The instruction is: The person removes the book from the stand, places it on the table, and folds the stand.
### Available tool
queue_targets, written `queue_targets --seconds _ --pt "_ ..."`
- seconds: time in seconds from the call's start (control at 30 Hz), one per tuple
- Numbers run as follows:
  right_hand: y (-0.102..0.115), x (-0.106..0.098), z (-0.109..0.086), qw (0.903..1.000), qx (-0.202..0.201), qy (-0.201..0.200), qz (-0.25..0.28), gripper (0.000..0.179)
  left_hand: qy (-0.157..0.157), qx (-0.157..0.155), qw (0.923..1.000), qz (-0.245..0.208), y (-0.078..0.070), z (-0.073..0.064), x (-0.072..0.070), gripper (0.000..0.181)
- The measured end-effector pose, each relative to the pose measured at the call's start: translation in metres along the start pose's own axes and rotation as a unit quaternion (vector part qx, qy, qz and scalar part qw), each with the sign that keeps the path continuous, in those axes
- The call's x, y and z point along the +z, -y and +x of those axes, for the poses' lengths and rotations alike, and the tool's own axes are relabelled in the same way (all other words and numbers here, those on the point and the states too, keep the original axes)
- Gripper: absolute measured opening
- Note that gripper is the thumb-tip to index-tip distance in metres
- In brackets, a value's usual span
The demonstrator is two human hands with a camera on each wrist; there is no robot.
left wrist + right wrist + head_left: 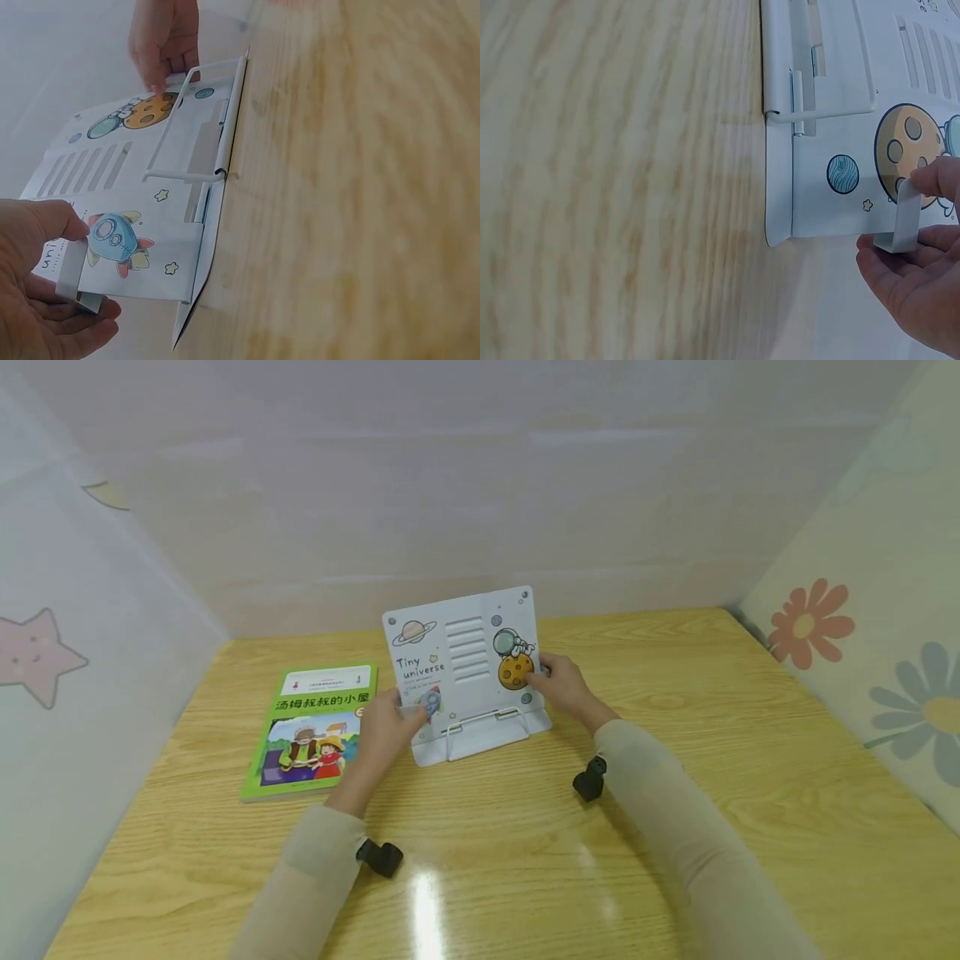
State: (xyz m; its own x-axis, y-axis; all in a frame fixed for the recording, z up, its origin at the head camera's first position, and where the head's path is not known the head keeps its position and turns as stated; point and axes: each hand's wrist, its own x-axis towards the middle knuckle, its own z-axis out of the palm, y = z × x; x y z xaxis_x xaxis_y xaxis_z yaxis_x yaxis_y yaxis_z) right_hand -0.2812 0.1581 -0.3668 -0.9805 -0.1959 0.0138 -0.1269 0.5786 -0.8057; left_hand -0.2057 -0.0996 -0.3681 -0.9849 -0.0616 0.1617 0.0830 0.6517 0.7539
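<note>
A white metal book stand [472, 693], printed with a rocket, planets and an astronaut, stands tilted back on the table. Its wire page holder [487, 746] lies along the bottom ledge. My left hand [382, 731] grips the stand's left edge, thumb in front and fingers behind. At that edge, a bent white side tab [73, 266] shows between thumb and fingers in the left wrist view. On the opposite edge my right hand [566, 685] pinches a matching side tab [907, 217], its thumb beside the orange planet.
A green picture book [307, 743] lies flat on the wooden table [480, 843], left of the stand and partly behind the left hand. A pale wall [465, 502] rises behind the table. Decorated panels with a star [41, 656] and flowers [810, 625] flank it.
</note>
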Motion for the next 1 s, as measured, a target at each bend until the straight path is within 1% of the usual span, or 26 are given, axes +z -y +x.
queue_targets --seconds 0.1,0.27,0.43,0.57,0.77,0.93,1.0 --pt "0.001 -0.001 0.002 0.9998 -0.005 0.009 -0.015 0.038 -0.006 0.001 1.0 0.007 -0.002 -0.004 0.001 0.026" --pt "0.002 -0.003 0.01 0.9983 -0.03 0.019 -0.046 0.037 -0.019 -0.013 0.9994 0.024 -0.007 -0.01 0.004 0.026" --pt "0.004 -0.004 0.017 0.9968 -0.029 0.027 -0.07 0.038 -0.034 -0.019 0.9985 0.039 -0.012 -0.017 0.006 0.029" --pt "0.008 -0.004 0.021 0.9956 -0.03 0.034 -0.082 0.041 -0.048 -0.005 0.9978 0.046 -0.014 -0.021 0.008 0.029" --pt "0.014 -0.004 0.026 0.9946 -0.025 0.036 -0.094 0.041 -0.06 0.022 0.9964 0.055 -0.015 -0.027 0.01 0.028" --pt "0.016 -0.004 0.029 0.994 -0.016 0.039 -0.101 0.04 -0.061 0.042 0.9963 0.043 -0.015 -0.031 0.012 0.026" --pt "0.016 -0.004 0.03 0.9938 -0.011 0.04 -0.103 0.04 -0.057 0.045 0.9967 0.037 -0.016 -0.033 0.012 0.023"
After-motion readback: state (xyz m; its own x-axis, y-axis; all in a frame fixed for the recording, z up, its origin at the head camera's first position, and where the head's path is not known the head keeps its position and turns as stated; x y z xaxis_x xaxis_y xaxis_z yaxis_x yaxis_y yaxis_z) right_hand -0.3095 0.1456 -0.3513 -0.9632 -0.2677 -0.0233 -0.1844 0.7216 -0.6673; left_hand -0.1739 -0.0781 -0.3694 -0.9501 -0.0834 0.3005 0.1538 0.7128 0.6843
